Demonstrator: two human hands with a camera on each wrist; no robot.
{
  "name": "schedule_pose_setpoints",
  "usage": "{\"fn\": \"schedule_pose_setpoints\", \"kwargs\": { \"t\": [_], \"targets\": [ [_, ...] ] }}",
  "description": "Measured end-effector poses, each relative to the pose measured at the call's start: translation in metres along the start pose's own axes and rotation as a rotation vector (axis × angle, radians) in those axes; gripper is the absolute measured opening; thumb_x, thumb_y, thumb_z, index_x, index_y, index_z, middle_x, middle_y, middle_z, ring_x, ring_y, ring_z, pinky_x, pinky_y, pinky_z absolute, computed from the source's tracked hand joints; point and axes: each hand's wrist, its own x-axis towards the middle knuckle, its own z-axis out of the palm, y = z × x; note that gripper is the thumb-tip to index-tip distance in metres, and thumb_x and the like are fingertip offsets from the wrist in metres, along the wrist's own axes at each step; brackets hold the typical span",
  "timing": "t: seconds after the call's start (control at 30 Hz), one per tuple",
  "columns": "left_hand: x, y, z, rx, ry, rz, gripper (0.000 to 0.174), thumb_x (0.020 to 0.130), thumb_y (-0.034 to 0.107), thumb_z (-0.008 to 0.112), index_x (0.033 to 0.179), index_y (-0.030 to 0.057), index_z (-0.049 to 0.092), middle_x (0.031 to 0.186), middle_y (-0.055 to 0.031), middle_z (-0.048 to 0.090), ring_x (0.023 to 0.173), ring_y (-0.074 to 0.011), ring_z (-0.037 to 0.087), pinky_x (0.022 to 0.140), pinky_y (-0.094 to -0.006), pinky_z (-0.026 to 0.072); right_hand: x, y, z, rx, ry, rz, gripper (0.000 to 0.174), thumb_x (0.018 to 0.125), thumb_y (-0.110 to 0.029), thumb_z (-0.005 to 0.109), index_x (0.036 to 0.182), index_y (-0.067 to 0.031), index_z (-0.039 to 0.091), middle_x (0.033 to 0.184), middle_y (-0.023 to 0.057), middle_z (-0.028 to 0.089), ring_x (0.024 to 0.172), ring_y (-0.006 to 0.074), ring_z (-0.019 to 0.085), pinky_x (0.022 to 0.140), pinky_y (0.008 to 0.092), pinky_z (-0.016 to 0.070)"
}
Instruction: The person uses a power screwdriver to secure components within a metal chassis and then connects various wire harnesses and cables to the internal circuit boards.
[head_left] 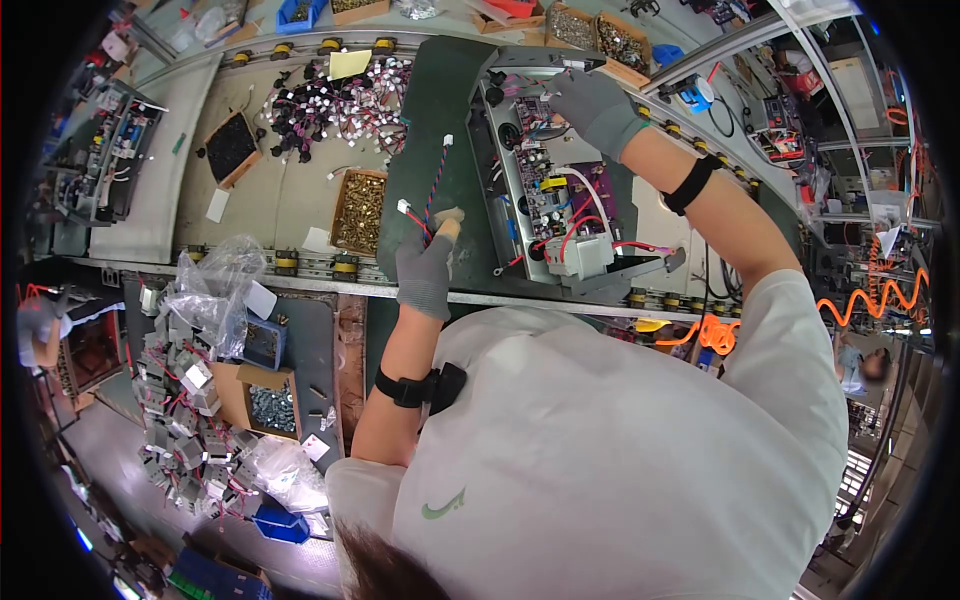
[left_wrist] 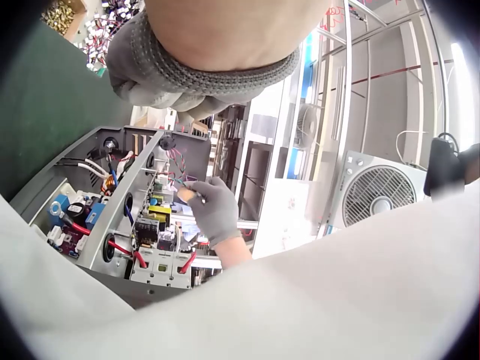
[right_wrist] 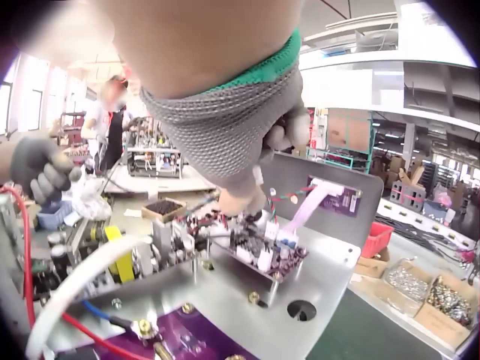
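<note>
My left hand [head_left: 425, 268], in a grey glove with bare fingertips, grips a twisted red-and-blue wire harness [head_left: 437, 180] with white plug ends, just left of an open metal chassis [head_left: 500, 190]. Inside the chassis sit circuit boards [head_left: 540, 195], thick red and white cables and a grey-white block [head_left: 580, 258]. My right hand [head_left: 595, 110], gloved the same way, reaches into the chassis's far end. In the right wrist view its curled fingers pinch thin wires [right_wrist: 279, 198] over a small purple board [right_wrist: 277, 259]; the fingers partly hide the wire ends.
A heap of wire harnesses [head_left: 335, 105], a box of brass parts [head_left: 360, 210] and a box of black parts [head_left: 232, 150] lie to the left. Rollers [head_left: 345, 268] line the bench edge. More grey blocks [head_left: 185, 420] are piled at lower left. A coiled orange hose [head_left: 715, 335] hangs right.
</note>
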Motion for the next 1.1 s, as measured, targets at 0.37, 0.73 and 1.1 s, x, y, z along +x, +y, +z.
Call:
{"fn": "schedule_pose_setpoints", "kwargs": {
  "t": [0.37,0.73,1.1],
  "targets": [
    [0.001,-0.005,-0.012,-0.013,0.031,-0.044,0.021,0.082,0.012,0.060,0.100,0.0018,0.064,0.074,0.0069,0.053,0.057,-0.0013,0.039,0.050,-0.0171,0.0276,-0.007,-0.008,0.025,0.343,0.018,0.406,0.017,0.074,-0.017,0.058,0.091,-0.0152,0.064,0.082,0.0081,0.062,0.077,0.0264,0.062,0.068,0.0391,0.0484],
    [0.012,-0.010,-0.010,0.020,0.054,-0.017,0.020,0.083,0.013,0.060,0.100,0.0038,0.065,0.070,0.0077,0.052,0.055,-0.0009,0.037,0.048,-0.0173,0.0264,-0.011,-0.006,0.040,0.854,-0.117,0.496,0.016,0.073,-0.011,0.058,0.087,-0.0098,0.064,0.080,0.0097,0.065,0.076,0.0254,0.062,0.069,0.0364,0.0484],
    [0.013,-0.010,-0.011,0.028,0.082,-0.039,0.019,0.083,0.012,0.059,0.100,0.0031,0.065,0.068,0.0079,0.051,0.054,-0.0007,0.037,0.047,-0.0175,0.0263,-0.011,-0.007,0.045,0.686,0.021,0.448,0.022,0.077,-0.015,0.056,0.097,-0.0174,0.065,0.086,0.0081,0.065,0.081,0.0265,0.061,0.072,0.0378,0.0473]
  ]
}}
